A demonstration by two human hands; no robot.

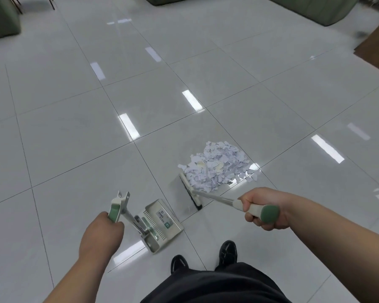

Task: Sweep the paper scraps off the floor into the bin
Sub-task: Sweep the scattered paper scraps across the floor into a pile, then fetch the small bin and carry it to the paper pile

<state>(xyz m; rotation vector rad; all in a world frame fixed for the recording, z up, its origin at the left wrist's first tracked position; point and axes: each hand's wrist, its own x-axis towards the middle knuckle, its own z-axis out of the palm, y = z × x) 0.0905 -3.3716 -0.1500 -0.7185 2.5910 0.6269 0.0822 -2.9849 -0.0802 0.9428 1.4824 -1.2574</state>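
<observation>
I'm gripping long white-and-green broom (214, 197) in right hand (264, 212), fingers (251, 216) wrapping handle; left hand (103, 231) clutching silver metal dustpan (162, 224). White paper scrap heap (217, 166) lying on grey tiled floor (74, 132), against brush. Keeping pan lip flat, strokes short.

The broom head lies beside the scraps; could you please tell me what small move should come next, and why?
Probably lift the broom over the scraps and set it down on their far side. Its head lies between them and the dustpan, so a stroke from here would push paper away from the pan.
</observation>
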